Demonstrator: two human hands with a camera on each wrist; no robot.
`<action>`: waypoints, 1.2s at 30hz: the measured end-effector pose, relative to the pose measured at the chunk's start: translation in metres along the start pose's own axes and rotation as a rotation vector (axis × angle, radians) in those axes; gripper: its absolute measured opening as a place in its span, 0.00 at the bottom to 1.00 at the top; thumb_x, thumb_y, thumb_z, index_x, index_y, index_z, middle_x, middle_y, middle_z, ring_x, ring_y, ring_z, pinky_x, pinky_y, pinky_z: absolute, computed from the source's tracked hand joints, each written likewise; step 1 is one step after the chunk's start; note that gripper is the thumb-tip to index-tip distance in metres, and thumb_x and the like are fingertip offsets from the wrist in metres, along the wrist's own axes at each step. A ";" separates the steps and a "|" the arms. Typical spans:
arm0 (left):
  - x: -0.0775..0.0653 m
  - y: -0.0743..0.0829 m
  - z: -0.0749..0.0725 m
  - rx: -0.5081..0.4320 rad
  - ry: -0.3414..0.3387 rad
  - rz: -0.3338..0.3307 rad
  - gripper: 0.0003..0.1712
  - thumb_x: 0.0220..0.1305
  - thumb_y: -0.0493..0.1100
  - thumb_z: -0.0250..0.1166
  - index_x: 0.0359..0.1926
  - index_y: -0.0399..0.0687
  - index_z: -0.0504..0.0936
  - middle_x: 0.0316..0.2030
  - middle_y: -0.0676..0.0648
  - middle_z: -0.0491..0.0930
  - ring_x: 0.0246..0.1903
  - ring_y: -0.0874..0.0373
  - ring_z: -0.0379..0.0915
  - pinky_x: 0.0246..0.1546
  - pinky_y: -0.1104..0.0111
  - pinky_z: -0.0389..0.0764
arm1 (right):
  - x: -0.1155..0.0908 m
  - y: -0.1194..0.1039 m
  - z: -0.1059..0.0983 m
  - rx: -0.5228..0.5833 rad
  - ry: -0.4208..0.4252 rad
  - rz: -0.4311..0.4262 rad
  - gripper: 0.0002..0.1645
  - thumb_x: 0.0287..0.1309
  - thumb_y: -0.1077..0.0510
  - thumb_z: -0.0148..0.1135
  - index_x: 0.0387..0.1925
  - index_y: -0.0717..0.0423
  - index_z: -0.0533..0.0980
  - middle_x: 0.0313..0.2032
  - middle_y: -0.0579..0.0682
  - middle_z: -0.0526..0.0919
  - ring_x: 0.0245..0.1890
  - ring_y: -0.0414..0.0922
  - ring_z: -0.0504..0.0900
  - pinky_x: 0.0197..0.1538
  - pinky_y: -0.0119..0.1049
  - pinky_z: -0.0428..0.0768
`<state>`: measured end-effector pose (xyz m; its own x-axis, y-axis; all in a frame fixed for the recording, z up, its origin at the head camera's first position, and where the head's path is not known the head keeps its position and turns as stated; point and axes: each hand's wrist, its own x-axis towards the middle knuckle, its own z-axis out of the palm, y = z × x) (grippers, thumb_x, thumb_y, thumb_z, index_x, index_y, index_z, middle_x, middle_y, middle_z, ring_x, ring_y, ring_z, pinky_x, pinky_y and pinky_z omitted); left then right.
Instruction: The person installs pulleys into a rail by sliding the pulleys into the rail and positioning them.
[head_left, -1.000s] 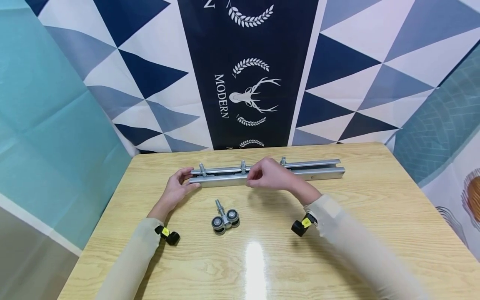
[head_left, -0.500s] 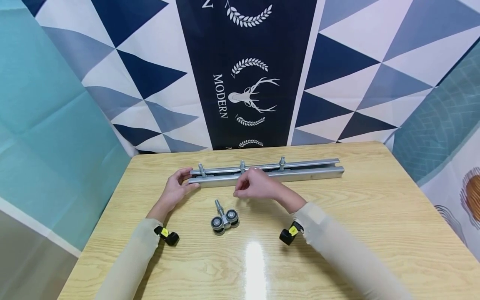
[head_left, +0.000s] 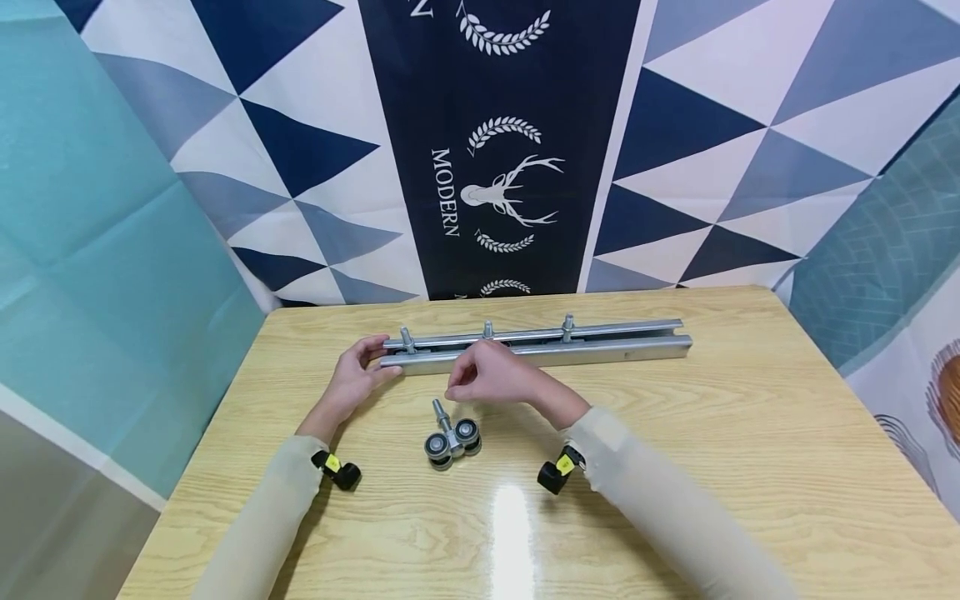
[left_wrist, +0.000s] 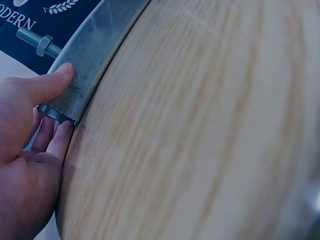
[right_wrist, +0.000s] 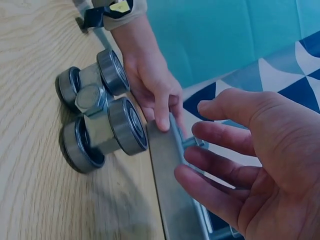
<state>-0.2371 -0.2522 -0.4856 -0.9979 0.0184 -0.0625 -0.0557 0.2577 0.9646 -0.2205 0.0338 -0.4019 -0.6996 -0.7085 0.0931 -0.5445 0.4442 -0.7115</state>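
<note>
A silver C-shaped metal rail lies along the back of the table, slot facing up. Several threaded bolts stand up out of the slot, among them a right-hand bolt with a nut. My left hand holds the rail's left end, its thumb on the front wall and other fingers at the open end. In front of the rail lies a loose four-wheeled roller trolley, its threaded stem pointing away. My right hand hovers just beyond the stem tip, fingers loosely bent and apart, holding nothing in the right wrist view.
The wood-grain table carries these parts. Behind it hangs a patterned cloth with triangles and a stag's head, and a teal cloth closes off the left side. Each wrist wears a small black camera.
My right hand has moved left and toward me, from in front of the rail's middle to the loose trolley's stem. The left hand stays on the rail's end.
</note>
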 end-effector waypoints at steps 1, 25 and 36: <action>0.000 0.000 0.000 0.000 0.000 -0.001 0.40 0.57 0.34 0.73 0.69 0.41 0.68 0.67 0.40 0.69 0.66 0.48 0.65 0.68 0.67 0.75 | 0.001 -0.001 0.001 -0.002 0.003 0.003 0.03 0.52 0.56 0.73 0.25 0.48 0.87 0.26 0.43 0.89 0.27 0.35 0.83 0.36 0.31 0.84; -0.001 0.000 0.001 -0.016 0.000 0.018 0.40 0.57 0.32 0.73 0.69 0.38 0.67 0.66 0.37 0.70 0.66 0.46 0.66 0.51 0.90 0.76 | 0.008 -0.003 0.027 0.158 -0.204 0.231 0.26 0.54 0.53 0.72 0.54 0.58 0.81 0.46 0.59 0.86 0.44 0.47 0.83 0.44 0.38 0.85; 0.000 0.002 0.001 0.002 0.002 0.013 0.39 0.57 0.33 0.73 0.69 0.41 0.68 0.66 0.40 0.70 0.66 0.49 0.66 0.64 0.75 0.77 | 0.014 0.001 0.037 0.134 -0.236 0.213 0.24 0.54 0.59 0.72 0.54 0.60 0.82 0.42 0.56 0.87 0.41 0.43 0.81 0.46 0.36 0.83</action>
<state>-0.2368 -0.2512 -0.4842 -0.9986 0.0202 -0.0492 -0.0422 0.2596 0.9648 -0.2133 0.0037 -0.4271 -0.6562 -0.7218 -0.2200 -0.3208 0.5308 -0.7845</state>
